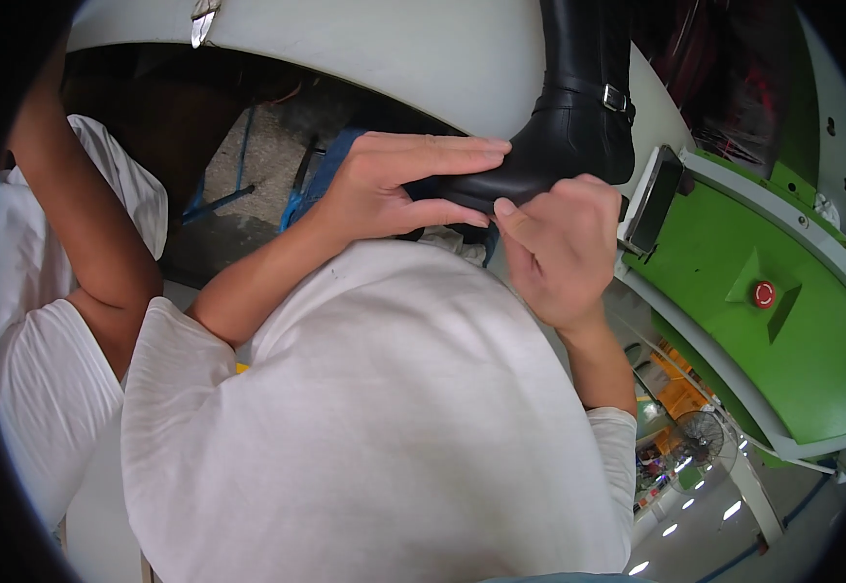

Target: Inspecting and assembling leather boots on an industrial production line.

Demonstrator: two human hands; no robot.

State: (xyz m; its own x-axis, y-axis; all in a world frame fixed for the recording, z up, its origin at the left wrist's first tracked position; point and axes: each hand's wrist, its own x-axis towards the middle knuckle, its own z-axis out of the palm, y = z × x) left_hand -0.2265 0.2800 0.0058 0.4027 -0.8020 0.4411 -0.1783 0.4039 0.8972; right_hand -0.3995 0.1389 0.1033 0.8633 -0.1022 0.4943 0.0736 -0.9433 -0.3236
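A black boot point(578, 136) with an ankle strap and a silver buckle point(614, 98) rests on its side at the edge of the white table, its toe pointing toward my left. My left hand point(389, 185) grips the toe, with long fingers over the upper side and the thumb under the lower side. My right hand point(564, 248) is closed, fingers curled in, and its thumb tip meets the sole edge near the toe. Whatever might be pinched in those right fingers is hidden.
The white table point(394, 53) curves across the top, with a small metal-and-white item point(203, 21) on it. At right stands a green machine point(802, 360) with a red button point(763, 294). Another person's arm point(102, 214) is close on my left. A fan point(700, 437) stands lower right.
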